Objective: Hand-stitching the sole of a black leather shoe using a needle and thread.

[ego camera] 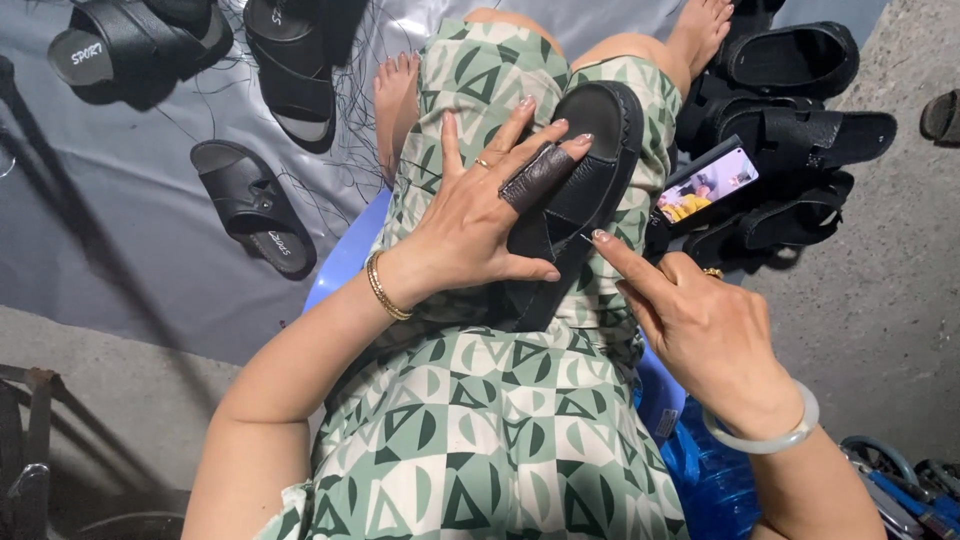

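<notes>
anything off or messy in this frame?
Yes. Loose dark threads lie strewn over the grey sheet among scattered sandals. A phone with its screen lit sits propped on the sandal pile. The left hand presses the lap sandal; the right hand points at it.

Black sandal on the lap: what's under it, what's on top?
Under the black sandal: green patterned fabric over the lap. On top: left hand, fingers spread across the strap. The hand hides part of the strap and footbed.
</notes>
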